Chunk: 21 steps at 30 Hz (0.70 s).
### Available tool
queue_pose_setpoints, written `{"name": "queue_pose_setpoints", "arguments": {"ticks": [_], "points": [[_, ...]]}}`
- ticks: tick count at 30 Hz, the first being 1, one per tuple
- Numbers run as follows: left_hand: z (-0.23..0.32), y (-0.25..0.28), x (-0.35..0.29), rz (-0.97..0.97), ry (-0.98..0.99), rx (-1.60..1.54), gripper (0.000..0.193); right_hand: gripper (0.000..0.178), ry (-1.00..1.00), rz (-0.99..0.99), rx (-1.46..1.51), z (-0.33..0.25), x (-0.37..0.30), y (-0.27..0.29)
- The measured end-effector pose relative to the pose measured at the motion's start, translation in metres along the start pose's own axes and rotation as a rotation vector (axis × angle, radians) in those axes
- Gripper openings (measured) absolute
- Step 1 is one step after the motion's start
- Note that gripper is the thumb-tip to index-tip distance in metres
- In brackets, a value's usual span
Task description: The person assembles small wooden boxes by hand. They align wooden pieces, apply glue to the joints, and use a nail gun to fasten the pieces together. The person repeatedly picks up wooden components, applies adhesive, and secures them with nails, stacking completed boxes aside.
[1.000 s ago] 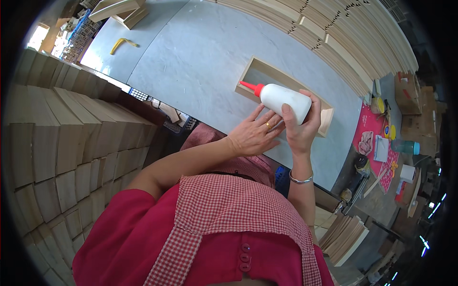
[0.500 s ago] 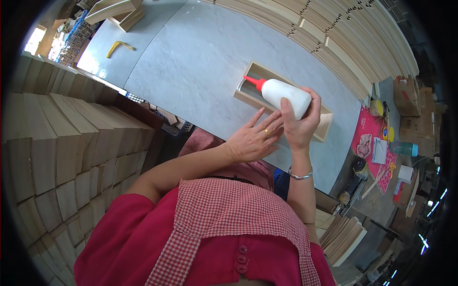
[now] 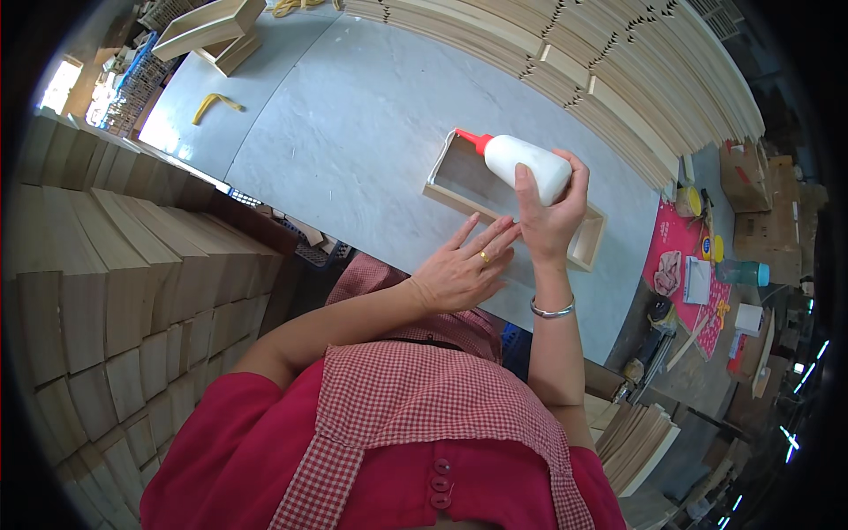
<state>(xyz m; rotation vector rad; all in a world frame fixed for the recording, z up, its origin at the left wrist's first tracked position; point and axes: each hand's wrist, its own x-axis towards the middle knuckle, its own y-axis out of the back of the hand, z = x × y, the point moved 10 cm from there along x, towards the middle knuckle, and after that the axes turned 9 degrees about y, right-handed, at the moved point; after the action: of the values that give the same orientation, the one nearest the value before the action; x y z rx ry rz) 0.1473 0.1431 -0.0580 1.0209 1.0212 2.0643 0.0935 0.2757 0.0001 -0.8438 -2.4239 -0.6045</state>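
A white glue bottle (image 3: 527,168) with a red nozzle is gripped in my right hand (image 3: 556,205), tilted so the tip points left. The tip meets the far left corner of a small rectangular wooden frame (image 3: 452,198) on the grey table. White glue shows along the frame's left end. My left hand (image 3: 466,265) lies by the frame's near side, fingers stretched out, fingertips at its near edge. The bottle and my right hand hide part of the frame's middle and far side.
Stacked wooden strips (image 3: 495,40) line the table's far side. Two wooden frames (image 3: 212,35) and a yellow strip (image 3: 216,105) lie far left. Wood blocks (image 3: 124,274) are piled at left. A pink cloth (image 3: 669,243) with small items and a blue-capped bottle (image 3: 742,273) are at right.
The nozzle tip has moved along the frame's left end to its far corner, and white glue now shows there. The view has shifted slightly.
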Motion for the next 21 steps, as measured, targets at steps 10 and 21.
{"name": "queue_pose_setpoints", "arguments": {"ticks": [10,21], "points": [[0.000,0.000,0.001,-0.009,0.010,0.014,0.045,0.055,-0.005,0.033,-0.103,-0.003,-0.001,0.034],[0.001,-0.002,0.003,-0.041,0.037,0.007,0.045,0.054,-0.048,0.154,-0.230,0.006,-0.024,0.114]]}}
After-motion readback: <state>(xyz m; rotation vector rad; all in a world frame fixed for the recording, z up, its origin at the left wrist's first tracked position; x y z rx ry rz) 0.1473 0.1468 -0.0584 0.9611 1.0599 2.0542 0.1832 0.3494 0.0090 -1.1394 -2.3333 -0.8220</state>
